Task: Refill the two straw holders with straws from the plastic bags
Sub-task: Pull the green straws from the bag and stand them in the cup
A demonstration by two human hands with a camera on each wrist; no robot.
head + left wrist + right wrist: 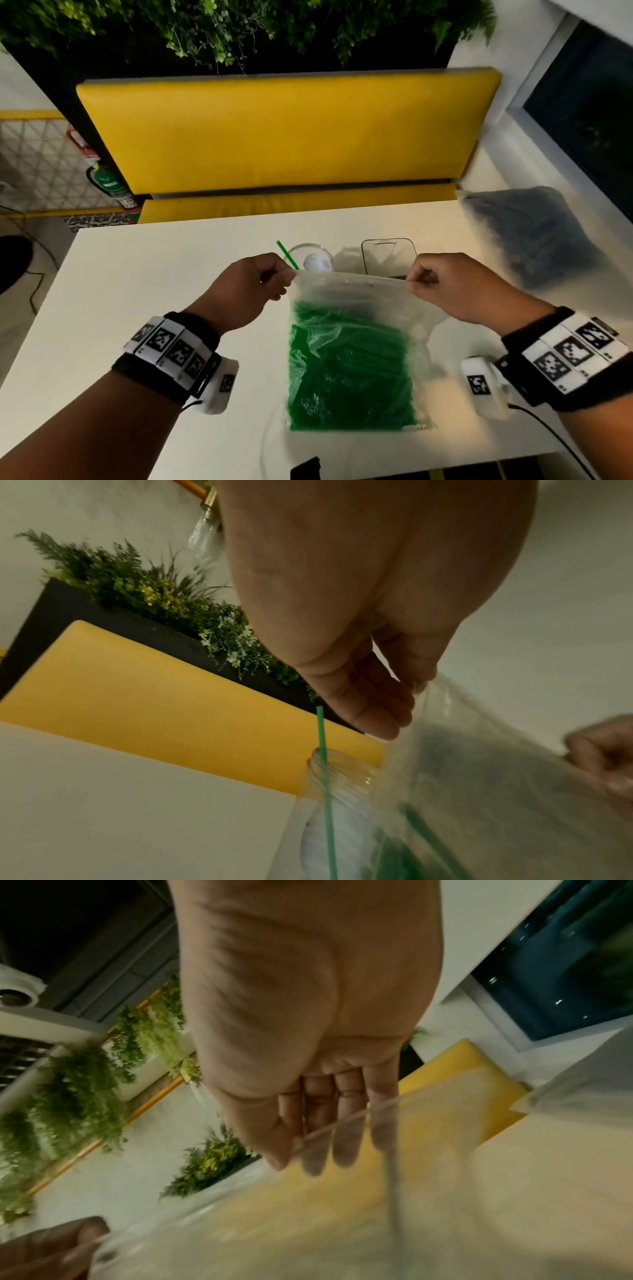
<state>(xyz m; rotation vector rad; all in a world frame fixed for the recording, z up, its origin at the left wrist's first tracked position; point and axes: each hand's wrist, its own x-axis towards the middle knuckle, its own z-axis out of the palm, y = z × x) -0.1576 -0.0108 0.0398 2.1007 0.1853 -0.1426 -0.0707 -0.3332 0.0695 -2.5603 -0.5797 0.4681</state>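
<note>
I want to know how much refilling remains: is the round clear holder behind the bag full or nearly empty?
Nearly empty. The round clear holder contains one green straw leaning on its rim; no others show.

I pinch the clear bag of green straws mid-frame; behind it stand a round holder and a square holder.

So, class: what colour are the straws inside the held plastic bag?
Green straws in the plastic bag, clearest in the head view.

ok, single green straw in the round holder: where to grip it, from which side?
Pinch the green straw by its free upper end, coming from above and the left. It leans left out of the round holder; the bag, held by both hands, blocks the near side.
</note>
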